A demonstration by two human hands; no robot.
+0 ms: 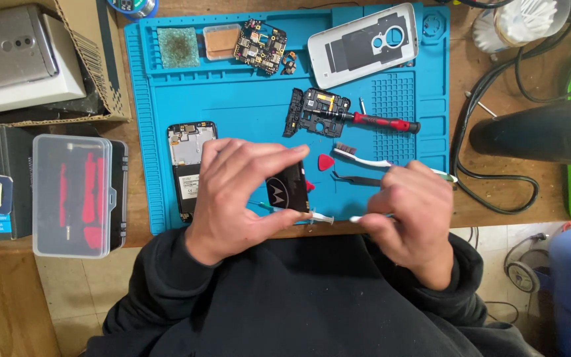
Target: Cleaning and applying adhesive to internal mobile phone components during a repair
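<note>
Bare blue mat (252, 99) is lying open just beyond the left hand (236, 195), reaching up to the circuit board (260, 45) and the sponge (178, 47) at the far edge. The opened phone body (190, 165) is crowding that hand's outer side. Ahead of the right hand (412, 211), the toothbrush (365, 157), tweezers (358, 178) and red pick (325, 162) are blocking the way, with the black frame (317, 111) and red-handled screwdriver (381, 122) lying across further on. Cables (490, 192) are looping off its outer side.
</note>
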